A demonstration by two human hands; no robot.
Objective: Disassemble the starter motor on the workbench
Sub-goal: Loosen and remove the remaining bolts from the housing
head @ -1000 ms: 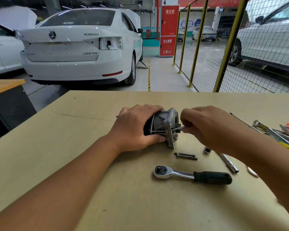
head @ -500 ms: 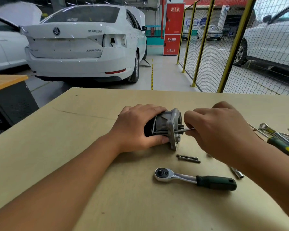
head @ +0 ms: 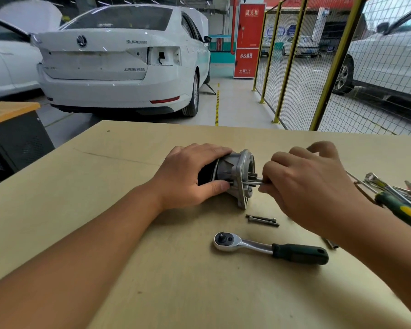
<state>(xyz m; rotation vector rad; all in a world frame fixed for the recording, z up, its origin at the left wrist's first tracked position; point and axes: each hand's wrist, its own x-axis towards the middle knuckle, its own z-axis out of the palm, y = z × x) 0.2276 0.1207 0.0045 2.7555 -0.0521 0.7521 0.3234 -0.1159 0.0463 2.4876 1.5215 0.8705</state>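
Both our hands work the starter motor [head: 233, 178] on the workbench [head: 105, 198]: left hand [head: 190, 179] gripping its body, right hand [head: 304, 184] pinching a long bolt [head: 255, 182], behind us a white car [head: 119, 60] badged SUPERB.

A single head-worn wide-angle camera looks forward and down from close above the worktop [head: 128, 233]. Both forearms enter from the bottom edge; the left hand [head: 190, 179] and right hand [head: 311, 184] sit mid-frame. Beyond the hands the view takes in a white car [head: 119, 67] and a mesh fence [head: 306, 79].
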